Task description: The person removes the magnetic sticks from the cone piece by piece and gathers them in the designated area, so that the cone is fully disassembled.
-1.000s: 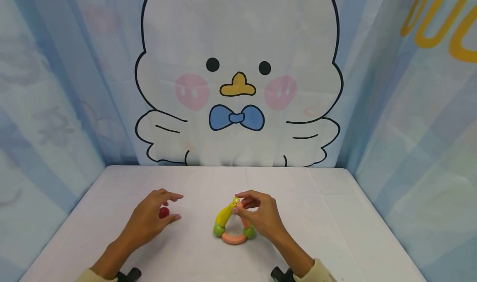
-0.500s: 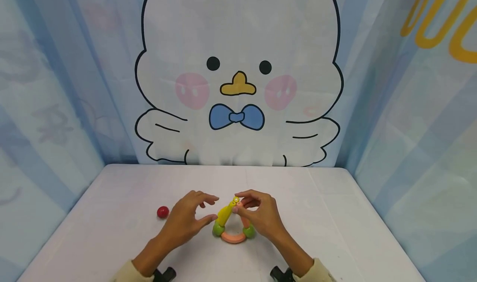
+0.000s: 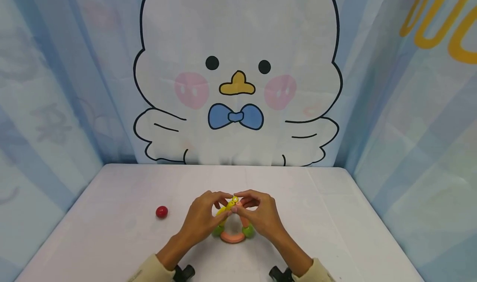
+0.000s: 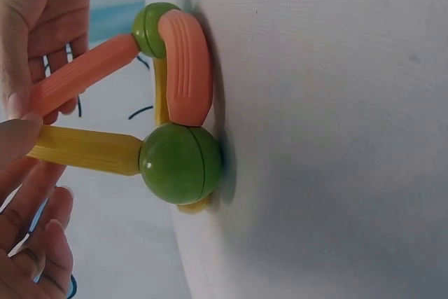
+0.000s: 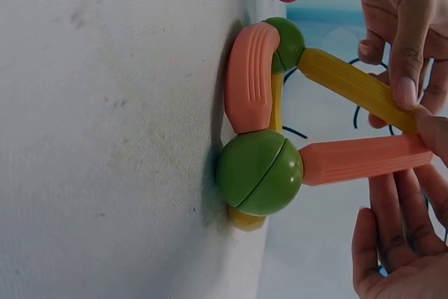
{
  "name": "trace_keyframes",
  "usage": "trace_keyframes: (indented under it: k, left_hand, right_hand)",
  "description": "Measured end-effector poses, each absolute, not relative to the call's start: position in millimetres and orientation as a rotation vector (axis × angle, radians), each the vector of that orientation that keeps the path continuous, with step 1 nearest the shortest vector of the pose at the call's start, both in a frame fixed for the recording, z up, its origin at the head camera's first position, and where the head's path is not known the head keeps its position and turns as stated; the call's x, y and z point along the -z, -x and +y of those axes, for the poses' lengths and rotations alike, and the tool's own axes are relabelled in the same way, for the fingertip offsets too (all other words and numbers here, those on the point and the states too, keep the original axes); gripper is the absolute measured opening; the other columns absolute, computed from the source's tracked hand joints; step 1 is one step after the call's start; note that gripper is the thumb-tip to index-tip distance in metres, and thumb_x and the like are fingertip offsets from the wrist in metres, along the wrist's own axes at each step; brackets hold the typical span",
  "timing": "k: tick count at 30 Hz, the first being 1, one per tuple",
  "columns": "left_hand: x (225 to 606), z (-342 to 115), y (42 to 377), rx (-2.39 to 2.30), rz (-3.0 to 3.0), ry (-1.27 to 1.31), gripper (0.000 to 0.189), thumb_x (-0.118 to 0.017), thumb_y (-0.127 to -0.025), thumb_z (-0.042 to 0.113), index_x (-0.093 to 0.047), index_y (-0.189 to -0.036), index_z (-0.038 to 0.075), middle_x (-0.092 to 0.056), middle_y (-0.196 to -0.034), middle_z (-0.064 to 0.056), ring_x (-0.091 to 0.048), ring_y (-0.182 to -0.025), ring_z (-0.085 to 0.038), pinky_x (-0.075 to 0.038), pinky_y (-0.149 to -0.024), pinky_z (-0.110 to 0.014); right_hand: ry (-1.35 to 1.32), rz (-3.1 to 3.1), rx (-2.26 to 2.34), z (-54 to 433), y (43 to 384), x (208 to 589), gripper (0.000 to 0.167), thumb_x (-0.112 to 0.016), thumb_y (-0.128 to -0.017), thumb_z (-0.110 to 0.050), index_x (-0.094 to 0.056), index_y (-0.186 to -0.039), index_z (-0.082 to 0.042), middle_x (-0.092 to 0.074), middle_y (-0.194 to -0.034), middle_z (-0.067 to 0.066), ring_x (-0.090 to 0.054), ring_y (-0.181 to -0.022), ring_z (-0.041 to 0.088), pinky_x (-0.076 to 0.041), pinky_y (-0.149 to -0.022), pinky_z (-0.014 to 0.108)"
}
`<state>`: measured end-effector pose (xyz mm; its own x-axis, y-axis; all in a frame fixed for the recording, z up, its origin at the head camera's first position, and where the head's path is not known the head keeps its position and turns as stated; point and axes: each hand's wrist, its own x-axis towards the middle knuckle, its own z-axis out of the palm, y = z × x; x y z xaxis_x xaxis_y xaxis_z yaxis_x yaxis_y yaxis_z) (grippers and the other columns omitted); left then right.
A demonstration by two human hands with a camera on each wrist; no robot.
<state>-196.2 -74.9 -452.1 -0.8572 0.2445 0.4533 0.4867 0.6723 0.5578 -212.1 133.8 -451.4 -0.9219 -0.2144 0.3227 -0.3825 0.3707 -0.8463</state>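
Note:
Magnetic sticks and balls form a small frame standing on the white table. Two green balls (image 4: 180, 164) rest at its base, joined along the near side by a curved orange stick (image 3: 232, 237). A straight yellow stick (image 4: 94, 150) and a straight orange stick (image 5: 364, 160) lean up from the balls and meet at the top. My left hand (image 3: 204, 213) pinches the upper end of the yellow stick between thumb and fingers. Close against it, my right hand (image 3: 262, 213) grips the top of the orange stick. Fingertips partly cover where the sticks meet.
A red ball (image 3: 162, 212) lies on the white table (image 3: 320, 224) to the left of the frame. Behind the table hangs a curtain (image 3: 238, 33) with a cartoon duck. More yellow shows behind the green balls in both wrist views.
My left hand has left the red ball and moved right to the frame, where it now pinches the yellow stick. The right hand has kept its grip in place.

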Motion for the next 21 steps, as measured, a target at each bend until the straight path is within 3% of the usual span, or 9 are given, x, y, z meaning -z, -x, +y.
trace_keyframes:
  k: [11,21]
  left_hand:
    - [450.2,-76.0,192.6,1.039,-2.582,0.548,0.039,-0.089,-0.088,0.021,-0.077,-0.124,0.023,-0.075,-0.1,0.009,-0.062,-0.087,-0.009,-0.051,-0.077,-0.025]
    - [449.3,-78.1,190.3,1.061,-2.569,0.542,0.031,-0.088,-0.089,0.02,-0.079,-0.119,0.022,-0.074,-0.099,0.011,-0.062,-0.086,-0.01,-0.05,-0.075,-0.024]
  right_hand:
    - [-0.512,-2.469,-1.582,133.1,210.8,450.5,0.027,-0.09,-0.087,-0.022,-0.082,-0.113,-0.019,-0.076,-0.092,-0.002,-0.074,-0.086,0.011,-0.064,-0.085,0.035]
    - [-0.483,-2.465,-1.578,130.3,208.8,450.0,0.018,-0.086,-0.09,-0.012,-0.083,-0.105,-0.022,-0.075,-0.093,-0.005,-0.073,-0.085,0.01,-0.063,-0.084,0.033]
